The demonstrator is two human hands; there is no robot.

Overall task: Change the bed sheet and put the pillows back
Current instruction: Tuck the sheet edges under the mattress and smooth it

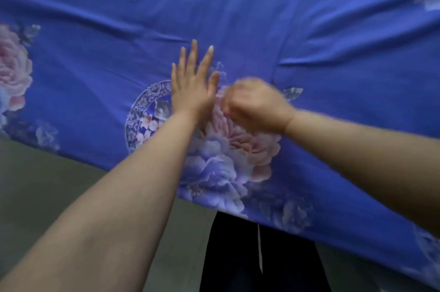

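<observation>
Bed sheet: the blue bed sheet (262, 18) fills most of my head view, spread over the bed, with long soft creases running across its upper half and right side.

Floor: the grey-green floor (47, 184) shows at lower left, below the sheet's hanging hem; that is my open room to step sideways.

Sheet edge: the near hem runs on a diagonal from mid-left down to the lower right, draped over the bed's side just in front of my dark trousers (250, 256).

Print: a large pink-and-lilac flower print (233, 156) sits under my hands; a second one lies at the far left.

Left hand: my left hand (192, 87) lies flat on the sheet, fingers straight and spread, gripping nothing.

Right hand: my right hand (254, 103) is just beside the left, knuckles up, fingers curled under. It is blurred, so I cannot tell whether it pinches cloth or is only a loose fist.

Pillows: none in view.

Step in hand (judgement): smoothing the new sheet, mid-task.

Method note: I would anchor with the flat left palm and sweep outward toward the creases at upper right, working from the middle to the edges so slack leaves over the hem.

Risk: pulling toward me could drag the hem lower on this side.
</observation>
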